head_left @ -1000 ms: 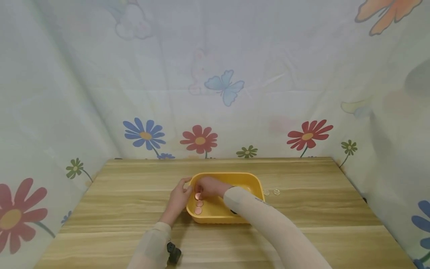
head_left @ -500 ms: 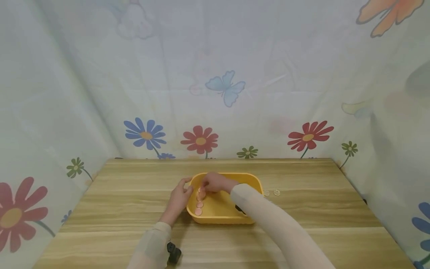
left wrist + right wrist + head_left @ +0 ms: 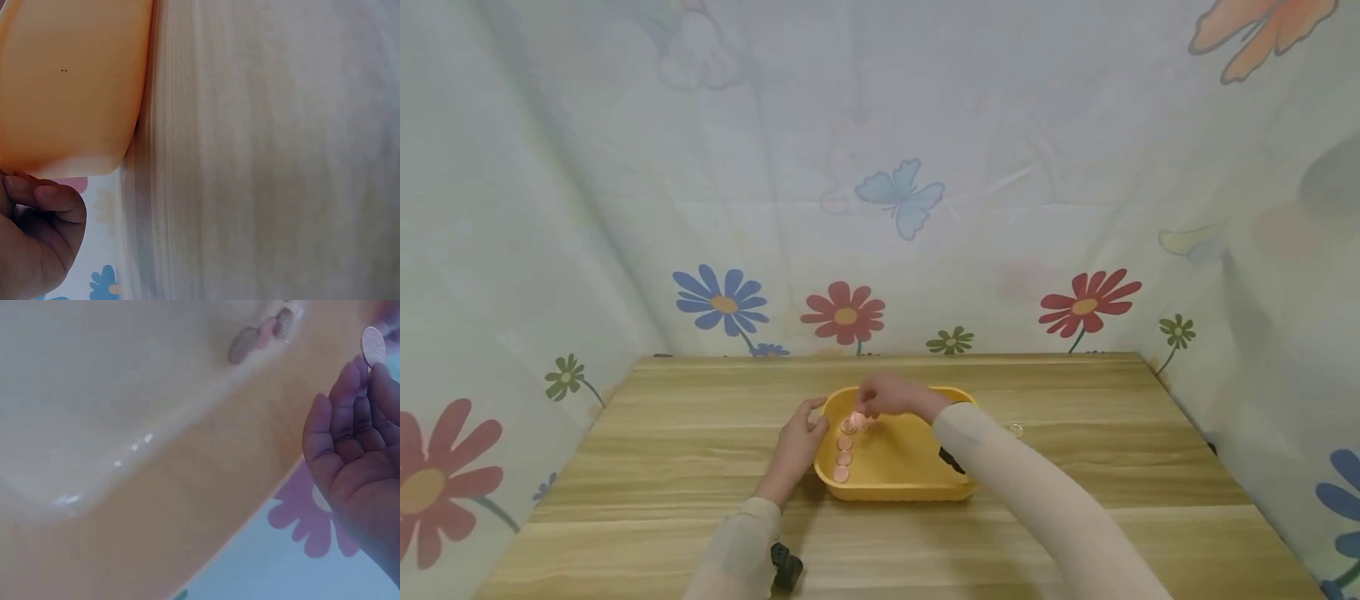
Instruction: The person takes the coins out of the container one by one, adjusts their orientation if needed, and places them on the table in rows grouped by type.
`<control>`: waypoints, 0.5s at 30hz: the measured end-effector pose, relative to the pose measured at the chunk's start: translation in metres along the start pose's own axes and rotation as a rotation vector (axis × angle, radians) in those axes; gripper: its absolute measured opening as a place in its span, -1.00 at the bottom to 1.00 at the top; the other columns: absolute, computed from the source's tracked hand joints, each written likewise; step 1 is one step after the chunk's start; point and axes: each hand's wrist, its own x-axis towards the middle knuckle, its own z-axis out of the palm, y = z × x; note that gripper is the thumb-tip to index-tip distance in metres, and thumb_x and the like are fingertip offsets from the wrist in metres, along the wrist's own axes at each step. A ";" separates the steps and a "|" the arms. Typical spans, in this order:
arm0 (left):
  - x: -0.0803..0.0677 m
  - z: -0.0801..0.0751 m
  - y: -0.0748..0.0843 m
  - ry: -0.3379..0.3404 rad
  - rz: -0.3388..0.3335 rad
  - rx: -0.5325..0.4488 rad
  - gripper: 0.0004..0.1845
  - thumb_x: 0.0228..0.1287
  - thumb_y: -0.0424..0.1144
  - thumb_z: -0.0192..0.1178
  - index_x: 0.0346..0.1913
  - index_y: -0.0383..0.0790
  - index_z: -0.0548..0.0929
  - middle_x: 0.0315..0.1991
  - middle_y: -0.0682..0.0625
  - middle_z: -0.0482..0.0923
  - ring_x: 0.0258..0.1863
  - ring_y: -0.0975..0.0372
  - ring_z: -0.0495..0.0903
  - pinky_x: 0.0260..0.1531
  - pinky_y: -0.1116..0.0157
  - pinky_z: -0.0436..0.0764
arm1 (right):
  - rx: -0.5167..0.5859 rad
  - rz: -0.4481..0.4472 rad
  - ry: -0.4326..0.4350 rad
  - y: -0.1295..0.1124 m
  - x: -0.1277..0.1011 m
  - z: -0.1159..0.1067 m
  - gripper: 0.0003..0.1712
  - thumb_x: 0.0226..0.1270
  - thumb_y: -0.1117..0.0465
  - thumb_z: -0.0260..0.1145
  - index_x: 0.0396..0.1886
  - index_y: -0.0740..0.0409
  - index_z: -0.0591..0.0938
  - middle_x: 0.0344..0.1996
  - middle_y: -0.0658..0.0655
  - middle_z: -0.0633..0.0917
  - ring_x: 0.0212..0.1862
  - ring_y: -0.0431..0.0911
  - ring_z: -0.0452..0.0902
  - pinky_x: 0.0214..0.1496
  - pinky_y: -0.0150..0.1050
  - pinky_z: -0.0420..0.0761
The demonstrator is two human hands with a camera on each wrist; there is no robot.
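We see our right hand (image 3: pixel 883 397) pinching a coin (image 3: pixel 856 419) above the yellow tray (image 3: pixel 895 487); our left hand (image 3: pixel 801 446) grips the tray's left rim.

One yellow tray (image 3: pixel 958 398) sits on the worktop (image 3: pixel 662 467). Inside the tray, along its left wall, lie three copper coins (image 3: pixel 844 458) in a row; a fourth coin (image 3: pixel 374 345) is pinched above it. Two hands: one on the tray's left rim (image 3: pixel 799 444), one over the tray (image 3: pixel 887 396). One clear disc (image 3: pixel 1017 430) lies right of the tray.
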 end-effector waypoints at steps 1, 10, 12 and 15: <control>0.000 0.000 0.000 0.000 -0.002 -0.004 -0.53 0.49 -0.30 0.02 0.40 -0.33 0.43 -0.10 -0.46 0.71 -0.23 -0.04 0.76 -0.31 0.19 0.75 | 0.003 -0.003 0.004 0.000 -0.002 -0.002 -0.84 0.47 0.29 0.24 -0.28 0.23 0.72 -0.30 0.13 0.75 -0.31 -0.22 0.56 -0.21 -0.43 0.57; -0.001 -0.001 0.003 -0.012 -0.022 -0.019 -0.53 0.53 -0.28 0.01 0.43 -0.30 0.41 -0.10 -0.45 0.71 -0.29 0.02 0.75 -0.37 0.20 0.76 | 0.001 0.006 0.026 -0.007 -0.021 -0.020 -0.84 0.47 0.26 0.26 -0.30 0.23 0.71 -0.33 0.14 0.75 -0.33 -0.22 0.55 -0.23 -0.42 0.56; -0.001 0.000 0.003 -0.010 -0.012 -0.012 -0.53 0.52 -0.28 0.01 0.42 -0.31 0.41 -0.10 -0.46 0.71 -0.28 -0.01 0.76 -0.35 0.18 0.77 | 0.008 0.005 0.026 -0.007 -0.027 -0.024 -0.83 0.48 0.26 0.26 -0.31 0.23 0.70 -0.35 0.13 0.74 -0.34 -0.21 0.54 -0.25 -0.43 0.55; 0.000 0.000 0.002 -0.008 -0.017 -0.012 -0.52 0.52 -0.26 0.01 0.42 -0.30 0.42 -0.09 -0.45 0.71 -0.25 -0.01 0.76 -0.33 0.19 0.76 | 0.027 0.009 0.027 -0.005 -0.036 -0.028 -0.83 0.48 0.27 0.26 -0.34 0.23 0.68 -0.39 0.11 0.71 -0.37 -0.22 0.50 -0.29 -0.44 0.50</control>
